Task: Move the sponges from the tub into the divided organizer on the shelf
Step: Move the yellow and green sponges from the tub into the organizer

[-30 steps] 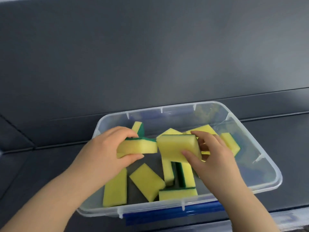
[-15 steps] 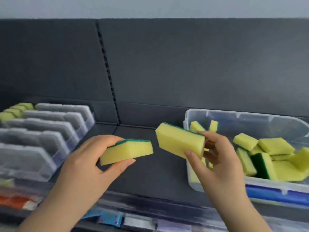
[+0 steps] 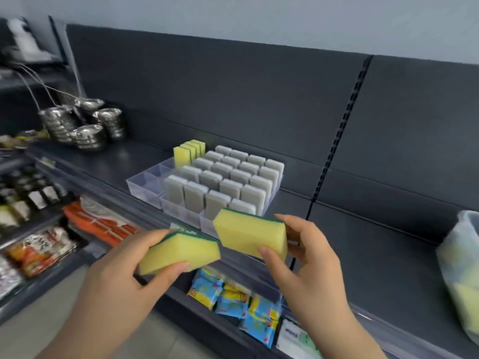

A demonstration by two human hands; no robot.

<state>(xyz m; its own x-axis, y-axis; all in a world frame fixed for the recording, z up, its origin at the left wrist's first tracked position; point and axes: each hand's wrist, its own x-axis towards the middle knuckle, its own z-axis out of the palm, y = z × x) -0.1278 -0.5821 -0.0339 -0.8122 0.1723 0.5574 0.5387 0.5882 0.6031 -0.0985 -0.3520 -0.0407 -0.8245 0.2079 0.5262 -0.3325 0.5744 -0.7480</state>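
Observation:
My left hand [image 3: 121, 275] grips a yellow sponge with a green scrub side [image 3: 178, 252]. My right hand [image 3: 305, 260] holds a second yellow-and-green sponge [image 3: 251, 235] just right of it. Both sponges hover in front of the shelf edge, near the clear divided organizer [image 3: 145, 186]. Several rows of grey sponges [image 3: 223, 182] stand upright in the organizer. A few yellow sponges [image 3: 188, 152] stand in its far left row, and the left row's near compartments hold nothing. The clear tub [image 3: 464, 275] with yellow sponges shows blurred at the right edge.
Stacked steel bowls [image 3: 85, 125] sit on the shelf at far left. Lower shelves carry orange and blue packets [image 3: 233, 301] and dark bottles [image 3: 28, 195]. A dark back panel rises behind the shelf, with bare shelf surface between organizer and tub.
The view has swung left from the tub to the organizer. Both hands have carried their sponges out of the tub and over toward the organizer's front.

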